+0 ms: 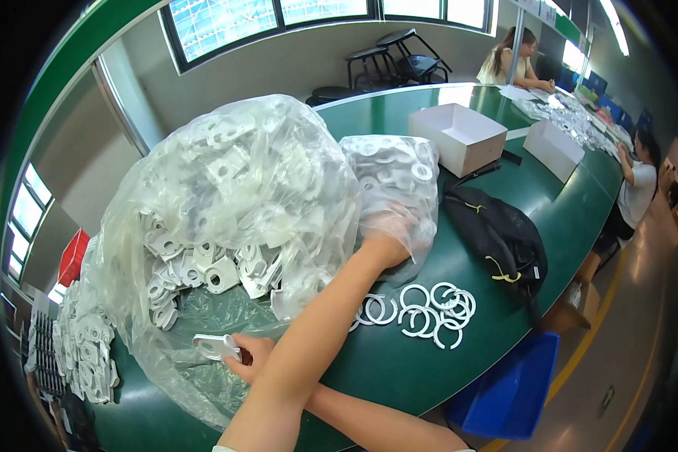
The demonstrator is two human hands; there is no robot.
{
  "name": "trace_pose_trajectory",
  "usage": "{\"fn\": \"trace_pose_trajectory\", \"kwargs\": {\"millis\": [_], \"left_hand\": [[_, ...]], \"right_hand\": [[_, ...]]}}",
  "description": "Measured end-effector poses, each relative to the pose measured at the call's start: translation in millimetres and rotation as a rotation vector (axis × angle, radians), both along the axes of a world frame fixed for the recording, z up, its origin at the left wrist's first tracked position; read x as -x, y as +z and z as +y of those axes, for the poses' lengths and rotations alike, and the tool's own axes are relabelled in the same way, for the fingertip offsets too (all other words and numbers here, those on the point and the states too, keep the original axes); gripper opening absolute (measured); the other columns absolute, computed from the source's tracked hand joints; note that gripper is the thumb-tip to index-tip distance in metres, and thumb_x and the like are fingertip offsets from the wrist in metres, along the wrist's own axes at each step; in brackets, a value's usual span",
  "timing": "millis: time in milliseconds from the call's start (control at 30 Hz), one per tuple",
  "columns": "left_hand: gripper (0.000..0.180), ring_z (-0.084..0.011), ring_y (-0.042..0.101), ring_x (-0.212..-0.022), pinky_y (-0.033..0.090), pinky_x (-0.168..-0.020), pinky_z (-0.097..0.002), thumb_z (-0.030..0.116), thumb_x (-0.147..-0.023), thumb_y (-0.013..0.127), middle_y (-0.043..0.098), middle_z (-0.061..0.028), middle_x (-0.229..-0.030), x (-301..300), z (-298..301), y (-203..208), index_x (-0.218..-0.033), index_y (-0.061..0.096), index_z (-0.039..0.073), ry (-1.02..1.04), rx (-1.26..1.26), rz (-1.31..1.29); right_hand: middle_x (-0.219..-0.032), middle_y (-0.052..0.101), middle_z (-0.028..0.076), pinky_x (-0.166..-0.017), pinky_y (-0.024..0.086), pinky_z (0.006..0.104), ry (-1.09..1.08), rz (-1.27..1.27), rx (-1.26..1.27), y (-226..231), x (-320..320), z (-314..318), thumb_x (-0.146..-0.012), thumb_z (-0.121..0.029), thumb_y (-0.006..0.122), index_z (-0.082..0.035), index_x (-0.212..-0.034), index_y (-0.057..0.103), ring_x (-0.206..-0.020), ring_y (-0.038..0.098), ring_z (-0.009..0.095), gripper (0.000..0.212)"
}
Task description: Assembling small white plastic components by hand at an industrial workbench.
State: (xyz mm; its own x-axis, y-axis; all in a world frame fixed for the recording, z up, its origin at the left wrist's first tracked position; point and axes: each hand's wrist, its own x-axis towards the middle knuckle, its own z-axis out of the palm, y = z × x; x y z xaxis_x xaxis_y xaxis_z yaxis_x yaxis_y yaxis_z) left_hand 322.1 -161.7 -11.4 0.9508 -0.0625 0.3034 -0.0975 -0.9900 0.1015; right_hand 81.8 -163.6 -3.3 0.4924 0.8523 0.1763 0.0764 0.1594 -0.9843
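Note:
My forearms cross, the left over the right. My left hand [390,230] reaches into a smaller clear plastic bag [429,169] filled with white plastic pieces; the film and pieces hide its fingers. My right hand [253,357] has crossed to the left, its thumb and fingers closed on a flat white plastic part [217,347] with a ring-shaped end. It is over the spread mouth of a large clear plastic bag [226,151]. Inside that bag lie many similar white parts [220,276] with round holes. Several white C-shaped rings [431,310] lie right of my left forearm.
The green table [399,361] curves away right. A black cloth bag [497,233], white boxes [459,139] and more white parts [87,354] stand on it. A blue bin [505,392] is below the edge. Two people work at the far right; stools [399,60] stand behind.

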Motion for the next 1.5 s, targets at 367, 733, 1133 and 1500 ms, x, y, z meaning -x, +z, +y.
{"fn": "trace_pose_trajectory", "kwargs": {"millis": [367, 733, 1133, 1500], "left_hand": [[0.068, -0.0355, 0.056, -0.094, 0.045, -0.088, -0.0394, 0.020, -0.069, 0.077, 0.055, -0.0171, -0.103, 99, 31, 44, -0.128, 0.047, 0.007, -0.302, 0.120, -0.105], [0.054, -0.0223, 0.056, -0.088, 0.047, -0.075, -0.0315, 0.015, -0.062, 0.083, 0.057, -0.0093, -0.100, 267, 68, 103, -0.109, 0.058, 0.007, -0.051, 0.412, -0.379], [0.056, -0.0194, 0.046, -0.118, 0.040, -0.096, -0.0338, 0.010, -0.059, 0.085, 0.048, -0.0101, -0.128, 363, 115, 48, -0.110, 0.061, 0.005, 0.145, 0.762, -0.386], [0.052, -0.0163, 0.056, -0.101, 0.047, -0.073, -0.0268, 0.009, -0.069, 0.077, 0.056, -0.0066, -0.119, 364, 110, 41, -0.118, 0.061, 0.012, 0.206, 0.773, -0.374]], "right_hand": [[-0.114, 0.055, 0.015, -0.092, 0.039, 0.0375, 0.113, -0.295, -0.194, -47, 0, 3, -0.086, -0.016, 0.058, -0.004, -0.110, 0.053, -0.108, 0.051, 0.027, 0.028], [-0.082, 0.064, 0.009, -0.052, 0.050, 0.0285, 0.211, 0.312, -0.011, -10, -21, -9, -0.089, -0.014, 0.053, -0.001, -0.105, 0.051, -0.068, 0.064, 0.017, 0.020], [-0.091, 0.064, 0.016, -0.050, 0.050, 0.0264, 0.261, 0.469, -0.034, 1, -21, -11, -0.090, -0.008, 0.049, 0.001, -0.115, 0.046, -0.068, 0.065, 0.021, 0.027], [-0.089, 0.062, 0.018, -0.052, 0.049, 0.0283, 0.286, 0.556, -0.025, 4, -24, -17, -0.091, -0.011, 0.046, 0.001, -0.113, 0.044, -0.067, 0.064, 0.024, 0.025]]}}
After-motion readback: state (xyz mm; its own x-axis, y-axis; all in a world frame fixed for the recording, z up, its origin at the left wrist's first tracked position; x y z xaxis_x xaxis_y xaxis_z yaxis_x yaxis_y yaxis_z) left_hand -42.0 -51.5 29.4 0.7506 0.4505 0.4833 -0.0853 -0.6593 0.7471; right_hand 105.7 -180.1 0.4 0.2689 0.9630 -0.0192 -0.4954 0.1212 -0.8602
